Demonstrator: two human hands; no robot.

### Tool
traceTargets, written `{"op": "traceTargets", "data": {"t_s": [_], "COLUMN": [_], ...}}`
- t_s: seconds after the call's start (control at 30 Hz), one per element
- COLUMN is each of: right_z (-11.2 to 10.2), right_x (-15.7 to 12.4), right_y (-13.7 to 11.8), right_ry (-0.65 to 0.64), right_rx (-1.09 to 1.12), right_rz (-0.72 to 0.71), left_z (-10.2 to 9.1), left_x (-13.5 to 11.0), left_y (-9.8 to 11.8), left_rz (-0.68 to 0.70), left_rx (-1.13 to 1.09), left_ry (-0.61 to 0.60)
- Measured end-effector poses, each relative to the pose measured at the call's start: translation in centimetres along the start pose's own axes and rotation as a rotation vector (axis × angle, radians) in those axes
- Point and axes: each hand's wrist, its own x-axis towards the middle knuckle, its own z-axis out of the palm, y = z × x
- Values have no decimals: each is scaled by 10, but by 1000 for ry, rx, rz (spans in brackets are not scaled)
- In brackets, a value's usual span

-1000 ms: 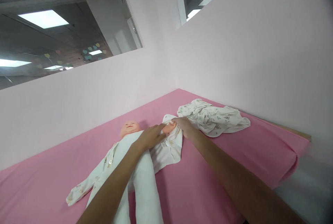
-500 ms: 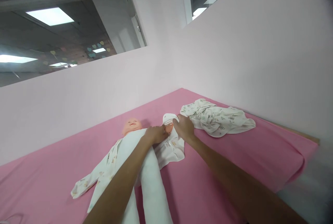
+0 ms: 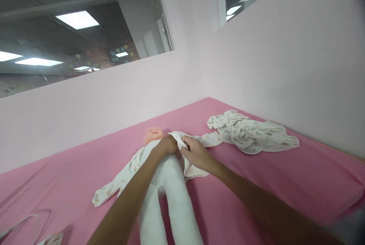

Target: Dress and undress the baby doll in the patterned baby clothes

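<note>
A baby doll (image 3: 176,195) with a white cloth body lies on its back, its head (image 3: 154,135) toward the far wall. Partly under it spreads a white printed baby shirt (image 3: 196,171), one sleeve (image 3: 110,190) out to the left and the other (image 3: 211,139) to the right. At the doll's shoulder on the right side, my left hand (image 3: 168,146) is closed, its fingertips covered by the shirt's cloth; what they grip is hidden. My right hand (image 3: 198,154) pinches the shirt's edge close beside it. The doll's arm on that side is out of sight.
A crumpled white printed garment (image 3: 253,133) lies by the right wall. Pink cloth (image 3: 230,192) covers the surface, which white walls (image 3: 114,100) border at the back and right. At lower left are a thin pale strap (image 3: 21,222) and a piece of printed fabric (image 3: 53,239).
The doll's orange hand, visible between my hands before, is now covered. The right sleeve now stretches out flat to the right. My right hand has moved closer to my left; the view has shifted left.
</note>
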Motion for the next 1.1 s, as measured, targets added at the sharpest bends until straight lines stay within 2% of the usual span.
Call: {"op": "traceTargets", "data": {"t_s": [0.07, 0.1, 0.17, 0.2, 0.23, 0.3, 0.4, 0.53, 0.67, 0.77, 0.83, 0.93, 1.0, 1.1], "right_z": [0, 1, 4, 6, 8, 14, 26, 39, 42, 38, 34, 25, 18, 13], "right_x": [0, 0, -2, -4, -6, -12, -25, -41, -50, -53, -54, -48, -39, -21], "right_y": [-2, -3, -5, -6, -8, -14, -26, -33, -28, -25, -24, -28, -34, -51], "right_ry": [82, 126, 183, 198, 203, 186, 106, 39, 40, 64, 44, -6, 5, 7], "right_rx": [55, 82, 128, 143, 146, 111, -20, -288, -599, -743, -772, -652, -421, -22], "right_rz": [78, 124, 196, 212, 214, 187, 127, 86, 66, 76, 110, 199, 272, 444], "left_z": [-6, -8, -6, -3, 1, 11, 27, 48, 68, 75, 74, 61, 45, 15], "left_x": [-27, -44, -79, -97, -115, -145, -175, -183, -176, -172, -172, -177, -182, -189], "left_y": [-8, -13, -23, -28, -33, -42, -54, -68, -72, -69, -69, -74, -77, -70], "left_rz": [3, -27, -174, -289, -395, -523, -568, -580, -542, -483, -496, -564, -588, -600], "left_rx": [-59, -91, -104, -98, -88, -79, -62, -64, -29, 93, 110, 54, -49, -425], "left_ry": [54, 131, 354, 425, 450, 406, 305, 229, 264, 277, 260, 248, 308, 425]}}
